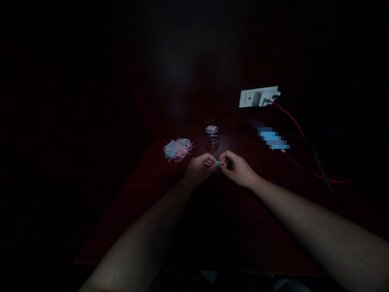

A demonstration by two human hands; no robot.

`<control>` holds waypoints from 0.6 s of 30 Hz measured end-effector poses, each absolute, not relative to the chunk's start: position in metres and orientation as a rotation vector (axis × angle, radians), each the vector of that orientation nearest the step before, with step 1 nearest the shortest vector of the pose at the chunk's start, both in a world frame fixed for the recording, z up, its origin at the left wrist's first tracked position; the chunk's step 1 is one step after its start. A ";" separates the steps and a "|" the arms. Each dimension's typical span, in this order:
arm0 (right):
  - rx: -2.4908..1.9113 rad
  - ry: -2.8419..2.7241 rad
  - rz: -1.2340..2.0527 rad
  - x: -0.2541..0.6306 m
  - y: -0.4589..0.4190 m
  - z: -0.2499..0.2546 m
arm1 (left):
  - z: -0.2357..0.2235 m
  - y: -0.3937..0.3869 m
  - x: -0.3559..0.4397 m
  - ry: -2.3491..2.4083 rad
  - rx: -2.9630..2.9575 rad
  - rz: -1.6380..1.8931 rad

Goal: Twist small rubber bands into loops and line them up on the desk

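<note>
Over the dark red table (133, 202), my left hand (200, 167) and my right hand (237, 167) meet at their fingertips. Pinched between them is a small green elastic band (218, 162), seemingly looped or doubled; its far parts are hidden by the fingers. To the left of my left hand lies a loose heap of thin pastel elastic bands (178, 149) in pink, purple, blue and yellow. Just beyond my hands stands a small clear round jar (212, 136) with its lid on.
At the back right, a white wall socket (258, 97) holds a charger with a red cable (291, 117). The cable runs to a blurred-out bright device (273, 138) on the table. A dark cord (322, 170) hangs at the right. The surroundings are very dark.
</note>
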State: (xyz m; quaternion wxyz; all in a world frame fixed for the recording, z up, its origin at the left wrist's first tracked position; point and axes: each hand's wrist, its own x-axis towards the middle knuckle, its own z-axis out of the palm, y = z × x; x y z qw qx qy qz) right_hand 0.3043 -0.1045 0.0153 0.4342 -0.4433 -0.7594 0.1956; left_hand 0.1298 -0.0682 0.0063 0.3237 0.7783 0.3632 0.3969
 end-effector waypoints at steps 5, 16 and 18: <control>-1.111 -1.975 0.418 0.308 -0.103 0.015 | 0.003 -0.064 0.126 1.016 2.138 1.005; -1.126 -2.029 0.441 0.309 -0.097 0.008 | 0.000 -0.063 0.126 0.975 2.166 0.934; -1.151 -2.022 0.463 0.310 -0.094 0.007 | 0.001 -0.064 0.126 0.997 2.205 0.893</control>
